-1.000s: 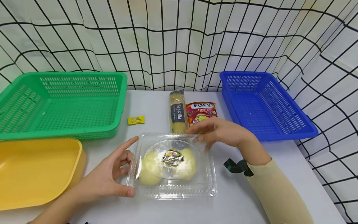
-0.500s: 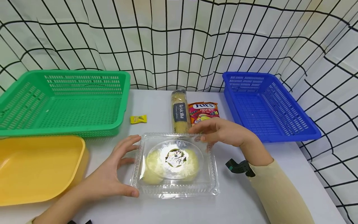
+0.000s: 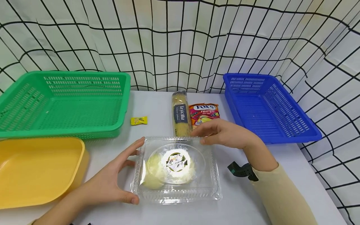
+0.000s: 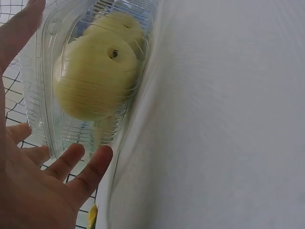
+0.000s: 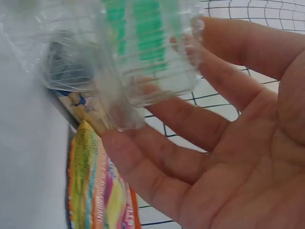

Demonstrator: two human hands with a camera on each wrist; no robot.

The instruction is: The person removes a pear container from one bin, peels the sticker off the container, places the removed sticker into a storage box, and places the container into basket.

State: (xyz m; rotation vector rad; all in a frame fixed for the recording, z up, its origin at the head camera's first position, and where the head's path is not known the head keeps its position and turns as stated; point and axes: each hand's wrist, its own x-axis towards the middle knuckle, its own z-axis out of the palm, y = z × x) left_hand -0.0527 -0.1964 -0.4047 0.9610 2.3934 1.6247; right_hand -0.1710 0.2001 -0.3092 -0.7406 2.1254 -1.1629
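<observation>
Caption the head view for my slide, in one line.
Left hand and right hand at a clear container of pale fruit, green basket and blue basket farther back.

A clear lidded plastic box [image 3: 176,179] holding pale yellow round fruits [image 4: 97,76] lies label-up on the white table [image 3: 236,203].

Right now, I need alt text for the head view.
A person's left hand and right hand flank a clear plastic container of pale round fruit. Beyond it lie a yellow packet, a la sicilia package and a Fox's bag, between a green basket and a blue basket; a yellow tray sits at left.
</observation>
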